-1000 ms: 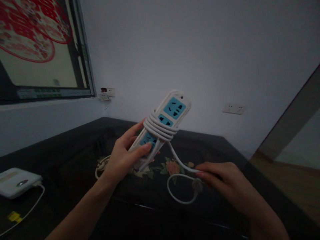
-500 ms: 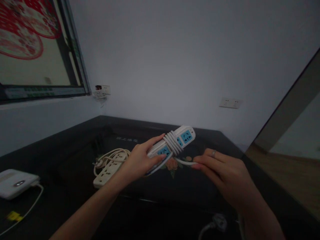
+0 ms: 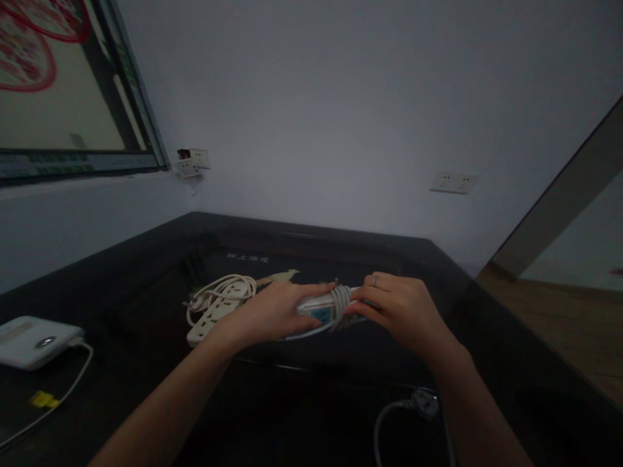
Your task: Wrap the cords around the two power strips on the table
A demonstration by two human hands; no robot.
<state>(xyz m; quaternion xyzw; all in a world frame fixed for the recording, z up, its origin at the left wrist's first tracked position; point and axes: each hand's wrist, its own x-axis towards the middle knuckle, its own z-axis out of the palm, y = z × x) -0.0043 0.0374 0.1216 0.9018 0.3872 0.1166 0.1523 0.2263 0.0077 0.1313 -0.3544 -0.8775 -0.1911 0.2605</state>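
A white power strip with blue sockets (image 3: 322, 312) lies low over the black table (image 3: 146, 259), its white cord wound around its middle. My left hand (image 3: 275, 312) grips the strip's near end, fingers wrapped round it. My right hand (image 3: 399, 310), with a ring on one finger, closes over the strip's far end and the cord coils. The cord's loose end with its plug (image 3: 424, 403) trails down near the table's front, beside my right forearm.
A second, cream power strip (image 3: 214, 310) with its coiled cord lies left of my hands. A white power bank (image 3: 34, 342) with a cable sits at the far left. Wall sockets (image 3: 453, 182) are on the back wall. A framed window (image 3: 73, 97) is at upper left.
The strip came down from upright in the air to nearly flat just above the table. My right hand moved from the loose cord onto the strip's far end.
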